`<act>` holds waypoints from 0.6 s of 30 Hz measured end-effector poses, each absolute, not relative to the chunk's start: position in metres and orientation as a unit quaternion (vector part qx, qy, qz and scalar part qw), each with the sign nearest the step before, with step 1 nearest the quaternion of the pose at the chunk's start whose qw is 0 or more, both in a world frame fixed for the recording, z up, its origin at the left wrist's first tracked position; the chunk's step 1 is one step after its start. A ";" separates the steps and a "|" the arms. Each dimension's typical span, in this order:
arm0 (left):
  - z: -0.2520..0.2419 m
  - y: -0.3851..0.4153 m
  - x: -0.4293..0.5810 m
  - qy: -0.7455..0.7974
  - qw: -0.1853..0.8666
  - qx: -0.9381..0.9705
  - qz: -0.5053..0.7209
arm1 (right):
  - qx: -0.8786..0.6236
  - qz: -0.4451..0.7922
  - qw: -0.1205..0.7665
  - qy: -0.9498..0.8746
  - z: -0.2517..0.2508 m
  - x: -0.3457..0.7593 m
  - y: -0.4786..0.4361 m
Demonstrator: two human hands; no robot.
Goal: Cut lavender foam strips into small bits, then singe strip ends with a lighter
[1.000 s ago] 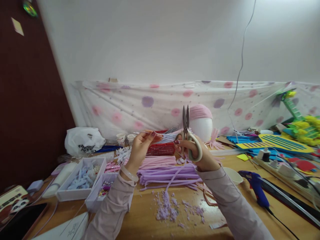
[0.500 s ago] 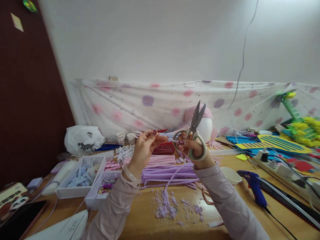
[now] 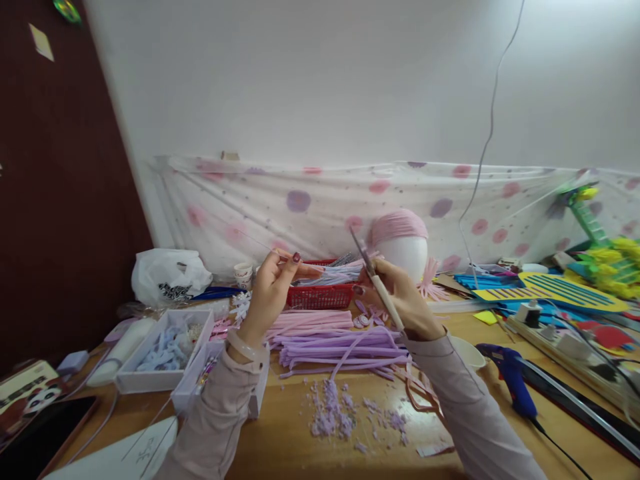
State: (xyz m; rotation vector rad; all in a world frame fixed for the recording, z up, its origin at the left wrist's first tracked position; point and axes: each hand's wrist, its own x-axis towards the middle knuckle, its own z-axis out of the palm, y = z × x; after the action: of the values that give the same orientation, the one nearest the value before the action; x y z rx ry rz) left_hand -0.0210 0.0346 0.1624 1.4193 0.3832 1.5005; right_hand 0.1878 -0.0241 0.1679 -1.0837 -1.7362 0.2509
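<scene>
The worktop (image 3: 280,433) stretches from left to right, and across its middle lies the bundle of purple stems (image 3: 345,350). A flat white box (image 3: 110,460) sits at the near left, a white plastic bag (image 3: 170,267) at the far left, and a red basket (image 3: 320,297) of pale stems just beyond the bundle.

Over the bundle I see the left hand (image 3: 273,290) and the right hand (image 3: 393,293). Half a second ago they nearly met; now a clear gap parts them, the left one having shifted left. The right hand is closed around the scissors (image 3: 373,275), which were broadside with blades spread and now show edge-on, tips leaning far and left. The left thumb and fingers press together on a thin strand (image 3: 257,241) that rises to the far left.

Purple fluff (image 3: 330,417) lies in crumbs on the near side, where it was before. Dark lettering on the bag and small print on the box are both too blurred to read.
</scene>
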 end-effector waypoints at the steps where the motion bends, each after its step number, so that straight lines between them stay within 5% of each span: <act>1: 0.163 0.036 -0.024 0.156 0.498 0.582 0.623 | -0.459 0.033 0.494 -0.738 0.169 0.190 -0.025; 5: 0.164 0.038 -0.033 0.146 0.476 0.594 0.631 | -0.471 -0.127 0.408 -0.772 0.172 0.197 -0.026; 18: 0.168 0.034 -0.042 0.128 0.474 0.595 0.637 | -0.498 -0.132 0.302 -0.802 0.169 0.191 -0.030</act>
State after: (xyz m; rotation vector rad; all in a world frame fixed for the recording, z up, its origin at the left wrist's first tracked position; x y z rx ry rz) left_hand -0.0421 0.0342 0.1681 1.4545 0.3135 1.5571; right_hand 0.1914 -0.0303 0.1689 -1.3194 -2.1276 -0.3488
